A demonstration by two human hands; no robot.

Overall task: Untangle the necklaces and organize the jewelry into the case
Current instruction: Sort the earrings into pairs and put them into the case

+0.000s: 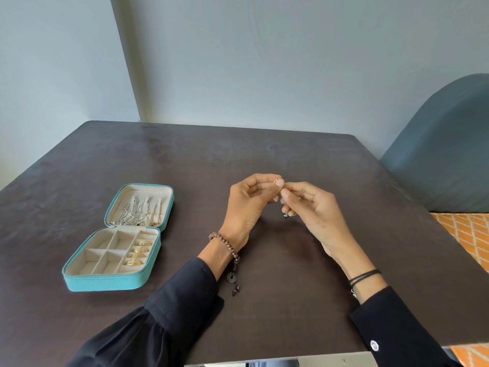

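While both hands pinch a small piece (pixel 275 198) in the air right of the case (pixel 105 284), sorting looks nearly done.
Left hand (pixel 246 205) and right hand (pixel 315 210) meet fingertip to fingertip, other fingers curled, probably to tease the piece apart clear of the table (pixel 264 154). Any chain is too fine to see. Necklaces (pixel 135 213) lie in the case's lid and rings (pixel 139 251) in its tray.

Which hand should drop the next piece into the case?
Probably left. The left hand is nearer the open case, which sits on its side; the right hand would have to cross over. Both pinch small jewelry now.
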